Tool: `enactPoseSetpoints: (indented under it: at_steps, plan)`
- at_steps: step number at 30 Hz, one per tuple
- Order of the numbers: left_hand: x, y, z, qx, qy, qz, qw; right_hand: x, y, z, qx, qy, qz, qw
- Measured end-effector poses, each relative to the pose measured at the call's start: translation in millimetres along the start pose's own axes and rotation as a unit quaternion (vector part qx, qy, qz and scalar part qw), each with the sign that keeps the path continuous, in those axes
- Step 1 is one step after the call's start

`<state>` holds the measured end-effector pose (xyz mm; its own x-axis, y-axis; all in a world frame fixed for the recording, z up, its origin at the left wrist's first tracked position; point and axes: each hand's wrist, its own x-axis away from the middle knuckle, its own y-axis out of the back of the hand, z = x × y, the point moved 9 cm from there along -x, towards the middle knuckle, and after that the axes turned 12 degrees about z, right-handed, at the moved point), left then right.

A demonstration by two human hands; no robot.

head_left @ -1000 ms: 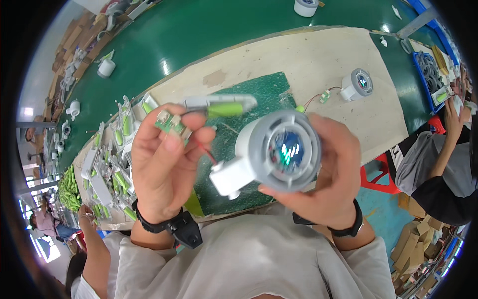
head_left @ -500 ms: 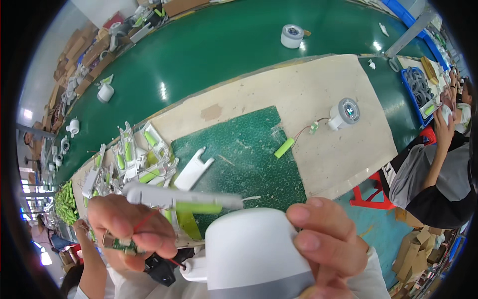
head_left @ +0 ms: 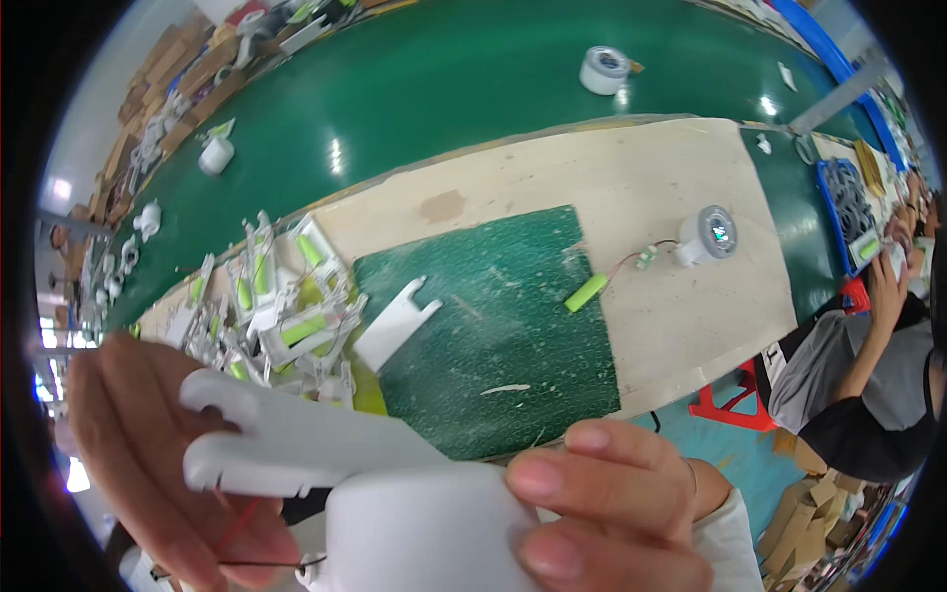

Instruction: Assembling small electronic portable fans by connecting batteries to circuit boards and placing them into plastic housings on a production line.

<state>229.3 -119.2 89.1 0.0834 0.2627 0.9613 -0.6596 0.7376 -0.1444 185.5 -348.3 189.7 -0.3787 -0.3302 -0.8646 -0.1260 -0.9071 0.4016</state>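
Note:
My right hand [head_left: 612, 513] is closed round the side of a white cup-shaped plastic housing [head_left: 424, 538] at the bottom of the view. My left hand [head_left: 148, 454] is closed on a white forked handle shell [head_left: 306, 434], which lies tilted across the housing's top. A red wire and a black wire [head_left: 258, 563] run between the housing's small neck and my left fingers. Any circuit board in that hand is hidden. Past my hands, a similar white forked cover [head_left: 400, 326] lies on a green mat [head_left: 503, 306].
Handle shells with green batteries [head_left: 286, 296] are heaped on the left. To the right, a round white lamp-like unit [head_left: 708, 235] is wired to a green battery [head_left: 587, 293]. Another unit [head_left: 604, 69] stands on the green surface. A co-worker [head_left: 858, 365] sits at right beside a blue tray [head_left: 846, 212].
The handle shell has turned, so its forked end points left and the green battery is out of sight. My left hand has moved left, and the housing has shifted left and down.

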Motion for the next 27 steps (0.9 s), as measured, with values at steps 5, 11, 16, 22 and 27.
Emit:
enactPoseSetpoints:
  at_steps: [5,11,16,22,27]
  plan:
    - [75.9,-49.1,47.9,0.527,0.443,-0.420,0.592,-0.7,-27.7,-36.2,0.005,-0.003,0.021,1.000]
    - [62.4,-163.3,-62.2,0.755,0.500,-0.296,-0.305,17.2,-81.9,-148.8,-0.225,-0.360,0.085,0.901]
    - [32.3,-204.7,-168.7,0.636,0.535,-0.205,-0.516,55.3,-103.7,-190.3,-0.185,-0.474,0.094,0.856]
    - [26.4,-183.0,-264.8,0.620,0.636,0.011,-0.459,57.4,-166.5,-147.9,-0.045,-0.279,0.398,0.873]
    - [54.1,-191.9,-192.1,0.638,0.699,-0.024,-0.323,67.9,-159.4,-150.5,0.007,-0.238,0.503,0.831]
